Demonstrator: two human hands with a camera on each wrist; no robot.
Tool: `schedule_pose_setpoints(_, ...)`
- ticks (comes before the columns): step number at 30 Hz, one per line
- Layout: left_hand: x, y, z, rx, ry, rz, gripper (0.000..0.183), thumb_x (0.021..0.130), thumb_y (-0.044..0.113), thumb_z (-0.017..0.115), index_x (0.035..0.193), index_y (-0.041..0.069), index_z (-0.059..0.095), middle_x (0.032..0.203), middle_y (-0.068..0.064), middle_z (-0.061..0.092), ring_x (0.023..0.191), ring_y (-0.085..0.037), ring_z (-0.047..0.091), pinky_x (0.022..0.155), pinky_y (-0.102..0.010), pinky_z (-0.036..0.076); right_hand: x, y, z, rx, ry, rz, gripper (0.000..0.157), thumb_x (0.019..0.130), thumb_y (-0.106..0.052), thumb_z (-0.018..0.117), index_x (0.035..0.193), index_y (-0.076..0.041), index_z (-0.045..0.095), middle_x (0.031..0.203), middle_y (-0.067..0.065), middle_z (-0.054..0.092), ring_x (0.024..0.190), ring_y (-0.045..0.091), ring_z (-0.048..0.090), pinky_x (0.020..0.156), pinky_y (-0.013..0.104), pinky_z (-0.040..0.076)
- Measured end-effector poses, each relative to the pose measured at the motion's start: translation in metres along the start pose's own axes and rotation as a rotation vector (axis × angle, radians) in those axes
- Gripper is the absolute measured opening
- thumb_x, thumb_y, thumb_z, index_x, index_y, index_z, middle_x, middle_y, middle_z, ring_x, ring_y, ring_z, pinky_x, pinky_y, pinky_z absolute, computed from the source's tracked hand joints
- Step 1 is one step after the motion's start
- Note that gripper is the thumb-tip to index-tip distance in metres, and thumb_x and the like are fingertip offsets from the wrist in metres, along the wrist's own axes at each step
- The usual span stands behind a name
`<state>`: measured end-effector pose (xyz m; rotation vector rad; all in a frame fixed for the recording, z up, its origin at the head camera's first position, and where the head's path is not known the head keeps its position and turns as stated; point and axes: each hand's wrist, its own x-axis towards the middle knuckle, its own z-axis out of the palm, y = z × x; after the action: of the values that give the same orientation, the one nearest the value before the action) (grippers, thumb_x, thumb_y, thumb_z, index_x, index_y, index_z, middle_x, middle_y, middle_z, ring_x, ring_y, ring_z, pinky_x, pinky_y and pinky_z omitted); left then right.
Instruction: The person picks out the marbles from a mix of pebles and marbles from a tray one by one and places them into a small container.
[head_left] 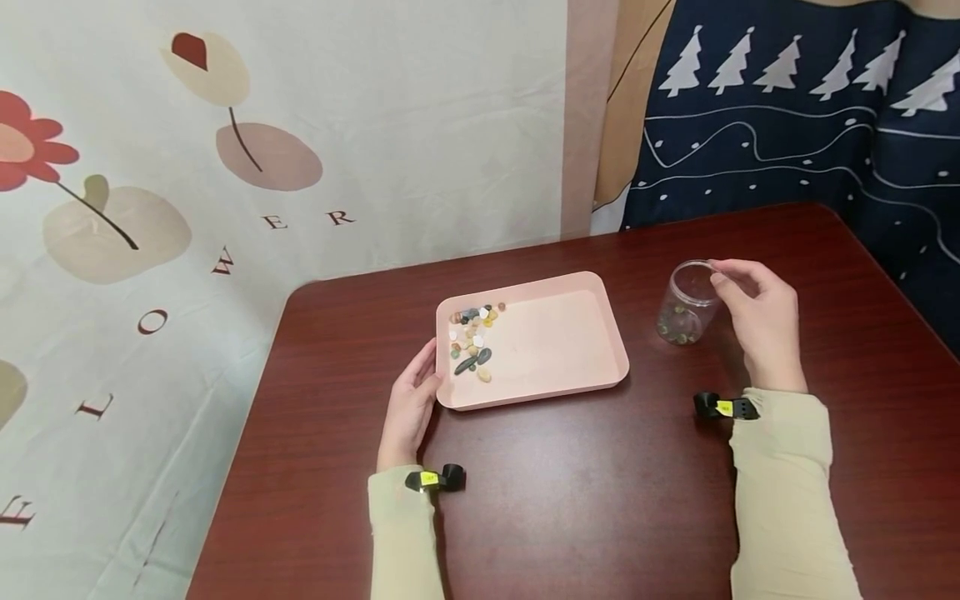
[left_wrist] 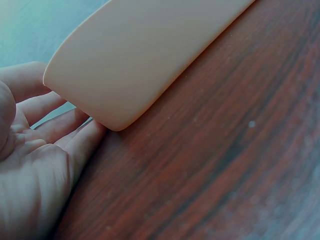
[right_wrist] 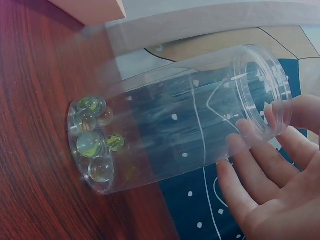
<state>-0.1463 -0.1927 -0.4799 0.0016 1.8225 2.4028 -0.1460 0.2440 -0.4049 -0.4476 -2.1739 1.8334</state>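
Note:
My left hand point(head_left: 408, 408) is at the left end of a pink rectangular tray point(head_left: 555, 333), fingers fairly straight against the outside of its wall near the front corner. Small mixed pebbles point(head_left: 471, 337), white, brown, yellow and dark, lie gathered along the left side inside the tray. To the right, my right hand point(head_left: 765, 321) pinches the rim of a clear plastic jar point(head_left: 688, 292) between thumb and fingers. Several clear glass marbles point(right_wrist: 91, 145) with green and yellow swirls sit at the jar's bottom. The jar has no lid on it.
Both stand on a dark red-brown wooden table point(head_left: 570, 492). A pale flower-print cloth point(head_left: 420, 125) hangs behind and at left, and a navy cloth with white trees point(head_left: 765, 150) at the back right. Black bands with cameras point(head_left: 726, 407) circle the wrists.

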Motion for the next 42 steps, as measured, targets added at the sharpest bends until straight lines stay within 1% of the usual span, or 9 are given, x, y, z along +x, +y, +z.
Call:
schedule_pose_setpoints(5,-0.003,0.007,0.005,0.015,-0.027,0.007,0.053,0.088,-0.009,0.041,0.138,0.001,0.028,0.144,-0.012,0.025,0.13,-0.019,0.025,0.102,-0.032,0.028,0.0,-0.002,-0.001,0.009,0.058,-0.033,0.033,0.084,-0.028,0.06,0.115,-0.015,0.062,0.114,-0.002,0.059,0.101,0.012,0.048,0.075,0.018,0.04)
schedule_pose_setpoints(10,-0.004,0.01,0.007,0.028,-0.034,0.006,0.053,0.088,-0.008,0.042,0.139,0.001,0.027,0.144,-0.012,0.024,0.131,-0.018,0.024,0.103,-0.034,0.026,0.0,-0.004,-0.003,0.004,0.116,-0.063,0.031,0.084,-0.028,0.06,0.112,-0.016,0.064,0.11,-0.003,0.061,0.1,0.012,0.049,0.072,0.018,0.038)
schedule_pose_setpoints(18,-0.003,0.011,0.007,0.036,-0.016,-0.008,0.053,0.088,-0.008,0.043,0.139,0.002,0.028,0.144,-0.011,0.026,0.13,-0.017,0.026,0.102,-0.031,0.028,-0.003,-0.011,-0.003,-0.072,0.176,-0.076,0.028,0.085,-0.031,0.058,0.109,-0.02,0.066,0.107,-0.004,0.062,0.096,0.011,0.05,0.072,0.018,0.038)
schedule_pose_setpoints(23,-0.003,0.01,0.007,0.036,-0.018,-0.005,0.053,0.089,-0.007,0.043,0.138,0.002,0.029,0.143,-0.01,0.026,0.13,-0.016,0.026,0.101,-0.03,0.028,-0.005,-0.018,-0.002,-0.088,0.218,-0.12,0.026,0.085,-0.031,0.058,0.108,-0.02,0.066,0.105,-0.005,0.063,0.093,0.01,0.053,0.074,0.019,0.038)
schedule_pose_setpoints(29,-0.006,0.01,0.007,0.04,-0.012,-0.021,0.053,0.089,-0.006,0.043,0.139,0.004,0.03,0.143,-0.008,0.027,0.129,-0.014,0.027,0.101,-0.029,0.029,-0.01,-0.024,0.0,-0.087,0.21,-0.159,0.027,0.086,-0.031,0.057,0.108,-0.019,0.065,0.106,-0.004,0.063,0.094,0.01,0.055,0.075,0.017,0.041)
schedule_pose_setpoints(33,-0.005,0.009,0.006,0.037,-0.015,-0.016,0.053,0.089,-0.006,0.043,0.139,0.004,0.028,0.144,-0.009,0.025,0.13,-0.016,0.025,0.102,-0.03,0.028,-0.011,-0.026,0.004,-0.07,0.198,-0.194,0.027,0.086,-0.03,0.057,0.109,-0.018,0.065,0.105,-0.002,0.063,0.094,0.01,0.056,0.077,0.016,0.043)
schedule_pose_setpoints(37,-0.004,0.009,0.006,0.036,-0.021,-0.008,0.054,0.089,-0.007,0.043,0.139,0.002,0.027,0.144,-0.011,0.024,0.131,-0.017,0.024,0.102,-0.031,0.028,-0.012,-0.027,0.009,-0.046,0.181,-0.251,0.026,0.086,-0.028,0.058,0.108,-0.015,0.065,0.104,0.0,0.064,0.094,0.011,0.057,0.079,0.018,0.044)
schedule_pose_setpoints(42,-0.004,0.01,0.007,0.037,-0.017,-0.007,0.053,0.089,-0.008,0.042,0.139,0.001,0.027,0.144,-0.011,0.025,0.131,-0.017,0.024,0.102,-0.031,0.028,-0.013,-0.029,0.012,-0.042,0.159,-0.294,0.025,0.086,-0.026,0.058,0.107,-0.014,0.065,0.104,0.0,0.064,0.095,0.011,0.057,0.082,0.019,0.043)
